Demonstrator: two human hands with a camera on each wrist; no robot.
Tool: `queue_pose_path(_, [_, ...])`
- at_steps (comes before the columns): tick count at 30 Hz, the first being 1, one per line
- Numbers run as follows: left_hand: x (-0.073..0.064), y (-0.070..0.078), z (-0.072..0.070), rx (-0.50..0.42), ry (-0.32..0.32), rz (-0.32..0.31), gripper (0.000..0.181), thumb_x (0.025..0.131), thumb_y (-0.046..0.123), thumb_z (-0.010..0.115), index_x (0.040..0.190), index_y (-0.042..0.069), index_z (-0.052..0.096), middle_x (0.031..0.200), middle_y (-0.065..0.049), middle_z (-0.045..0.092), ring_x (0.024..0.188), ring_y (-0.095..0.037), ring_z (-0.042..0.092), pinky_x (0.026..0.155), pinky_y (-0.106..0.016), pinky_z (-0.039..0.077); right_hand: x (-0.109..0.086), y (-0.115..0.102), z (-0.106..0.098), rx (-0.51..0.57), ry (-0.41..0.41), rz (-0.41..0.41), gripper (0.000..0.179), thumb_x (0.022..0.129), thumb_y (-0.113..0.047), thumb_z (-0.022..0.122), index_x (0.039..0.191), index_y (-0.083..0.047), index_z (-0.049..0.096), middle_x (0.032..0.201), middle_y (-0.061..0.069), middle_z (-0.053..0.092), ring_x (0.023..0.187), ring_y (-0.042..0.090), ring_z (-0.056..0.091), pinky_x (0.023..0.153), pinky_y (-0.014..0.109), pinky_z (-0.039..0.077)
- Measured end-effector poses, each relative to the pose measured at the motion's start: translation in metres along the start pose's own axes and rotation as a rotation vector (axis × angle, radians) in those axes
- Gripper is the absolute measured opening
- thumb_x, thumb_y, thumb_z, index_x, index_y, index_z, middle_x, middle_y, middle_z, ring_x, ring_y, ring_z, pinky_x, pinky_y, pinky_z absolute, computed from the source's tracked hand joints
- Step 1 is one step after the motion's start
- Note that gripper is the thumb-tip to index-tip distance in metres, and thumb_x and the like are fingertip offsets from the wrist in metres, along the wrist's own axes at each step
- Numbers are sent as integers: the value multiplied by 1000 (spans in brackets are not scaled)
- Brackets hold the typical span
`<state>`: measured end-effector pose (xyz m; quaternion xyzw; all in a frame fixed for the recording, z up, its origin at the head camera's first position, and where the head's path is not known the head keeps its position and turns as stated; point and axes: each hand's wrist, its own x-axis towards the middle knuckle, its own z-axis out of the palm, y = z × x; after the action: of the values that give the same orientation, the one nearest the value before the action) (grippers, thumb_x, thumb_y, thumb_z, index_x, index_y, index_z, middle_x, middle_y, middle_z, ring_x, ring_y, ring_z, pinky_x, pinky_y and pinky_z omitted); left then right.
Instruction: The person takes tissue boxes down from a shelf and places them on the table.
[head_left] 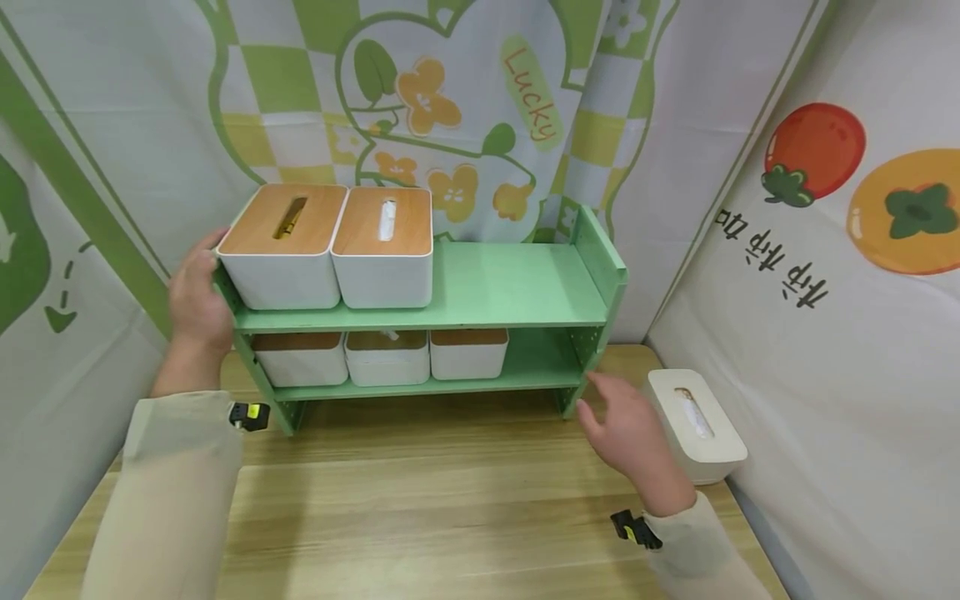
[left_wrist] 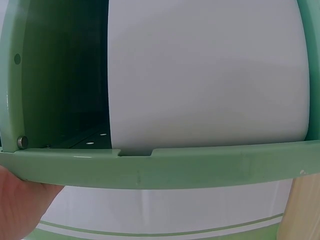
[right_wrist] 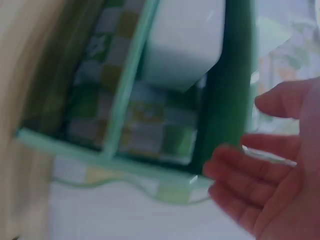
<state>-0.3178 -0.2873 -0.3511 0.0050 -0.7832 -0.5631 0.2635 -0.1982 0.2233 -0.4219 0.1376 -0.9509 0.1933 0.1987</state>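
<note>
A green two-tier shelf point(head_left: 517, 283) stands on the wooden table. On its upper tier, two white tissue boxes with wood-look lids sit side by side, the left box point(head_left: 281, 279) and the right box point(head_left: 384, 279). My left hand point(head_left: 201, 300) rests against the outside of the shelf's left side panel point(left_wrist: 150, 167); its fingertips are partly hidden. Three smaller boxes, one of them a white box point(head_left: 468, 354), fill the left part of the lower tier. Near the lower right side panel is my right hand point(head_left: 626, 425), its fingers spread and holding nothing.
An all-white tissue box point(head_left: 697, 417) stands on the table point(head_left: 420, 500) at the right, beside my right hand. A patterned curtain point(head_left: 285, 83) hangs behind the shelf. A printed white cloth point(head_left: 862, 333) forms the right wall.
</note>
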Motion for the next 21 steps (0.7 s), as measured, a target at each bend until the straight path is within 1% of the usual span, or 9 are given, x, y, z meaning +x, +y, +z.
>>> queue_pose_path(3, [1,-1,-1,-9,3,4,54,104,34,19,150,29,48,153,7,42,135,-7,32,113,-30,18,10,-19,-4,23,85,-179,42,91,-16,69,127,5,62,123,21,64,111,37,61,90,51,50])
queue_pose_path(5, [1,-1,-1,-11,4,2,54,104,34,19,150,31,48,153,7,42,135,-7,32,113,-30,18,18,-30,-6,40,135,-276,42,89,-15,71,126,4,64,123,18,65,111,34,61,87,49,52])
queue_pose_path(6, [1,-1,-2,-11,2,-4,54,104,34,19,150,31,47,153,8,42,135,-7,32,114,-31,18,22,-35,-6,46,157,-314,43,89,-14,71,127,3,63,124,17,64,111,33,61,87,48,52])
queue_pose_path(8, [1,-1,-3,-9,-5,-13,54,104,35,19,150,32,46,154,8,40,137,-7,30,114,-31,17,31,-44,-7,57,182,-363,44,89,-16,70,129,2,63,127,15,62,113,31,60,87,47,52])
queue_pose_path(10, [1,-1,-3,-3,-14,-25,54,104,35,18,151,32,45,155,8,39,138,-8,29,114,-32,16,39,-52,-6,70,194,-392,46,89,-16,69,131,2,61,131,16,60,117,32,58,90,48,51])
queue_pose_path(12, [1,-2,-3,-3,-22,-31,54,105,36,17,152,32,44,155,8,38,139,-8,28,115,-32,15,47,-58,-6,76,187,-402,49,90,-17,68,134,2,59,136,16,58,120,33,56,91,50,49])
queue_pose_path(16, [1,-2,-2,-5,-26,-27,54,105,36,17,152,33,44,155,7,38,139,-9,28,115,-32,15,61,-71,-5,76,143,-400,54,93,-20,66,140,2,54,144,17,51,127,34,51,98,52,45])
queue_pose_path(21, [1,-2,-3,11,-26,-26,55,105,36,15,152,33,43,156,8,37,139,-9,27,115,-33,15,74,-87,-5,53,76,-401,62,94,-22,65,148,0,45,152,16,42,137,31,40,106,49,37])
